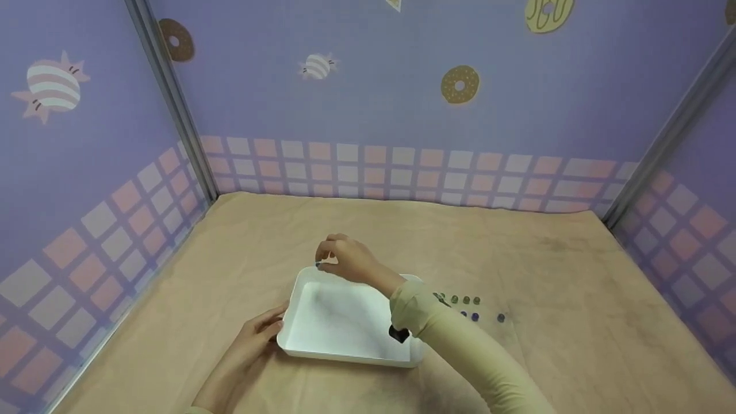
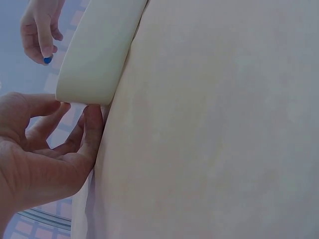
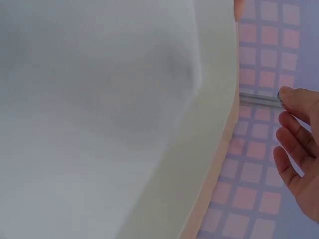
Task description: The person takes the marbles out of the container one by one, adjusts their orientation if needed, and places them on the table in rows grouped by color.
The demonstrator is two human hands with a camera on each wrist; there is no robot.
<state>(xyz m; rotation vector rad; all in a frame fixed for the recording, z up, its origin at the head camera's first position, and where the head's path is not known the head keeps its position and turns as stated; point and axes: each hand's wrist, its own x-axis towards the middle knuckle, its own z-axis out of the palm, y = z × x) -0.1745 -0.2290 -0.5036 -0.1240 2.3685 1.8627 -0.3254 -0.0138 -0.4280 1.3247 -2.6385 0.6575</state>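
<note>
A shallow white tray [image 1: 345, 322] lies on the brown-covered table. My left hand [image 1: 257, 336] holds its left wall, and the left wrist view shows the thumb and fingertips of that hand [image 2: 55, 149] against the tray's outer side and edge [image 2: 94, 64]. Over the tray's far left corner, my right hand [image 1: 351, 260] pinches a small blue glass marble [image 1: 318, 264] between thumb and fingertips. That marble [image 2: 48, 59] also shows in the left wrist view. The other fingers of the right hand [image 3: 301, 144] are loosely bent.
Right of the tray, green marbles [image 1: 466, 300] stand in a row, with blue marbles [image 1: 475, 317] nearer me; my right sleeve [image 1: 460, 345] hides part of both. One dark blue marble [image 1: 501, 317] lies apart. Patterned walls [image 1: 374, 115] stand at the back and sides.
</note>
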